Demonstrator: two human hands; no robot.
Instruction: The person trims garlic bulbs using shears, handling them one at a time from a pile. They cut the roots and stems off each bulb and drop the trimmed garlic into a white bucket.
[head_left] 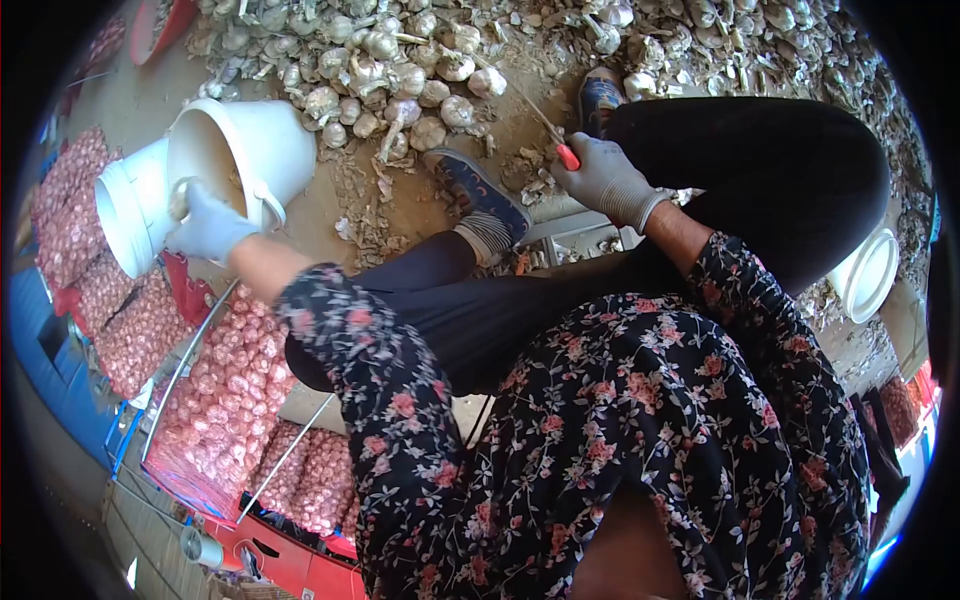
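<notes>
So from my end of the feed, nearest to me are the crossed legs (450, 310) in dark trousers, knees spread, which I reckon leaves the ground ahead open to both hands. Near left there's a row of full mesh bags (225, 375), off to the side, probably so they don't crowd the legs.

A bit farther, the gloved right hand (605, 180) has its fingers closed around the red handle (568, 157) of a knife. The blade (537, 115) points away to the far left, clear of the knee, which looks like the sane way to park an edge near your own legs.

The gloved left hand (208, 228) is over at the bucket (275, 140), by the near side of its mouth. It's blurry, but the fingers look curled on a pale bulb (180, 198); can't tell how firmly. The bucket's within easy reach, so no leaning needed. A smaller tub (135, 205) sits just beside it, left.

Farthest out is the heap of garlic (400, 70), spread past the shoe (480, 195), close enough for an outstretched arm I'd guess.
</notes>
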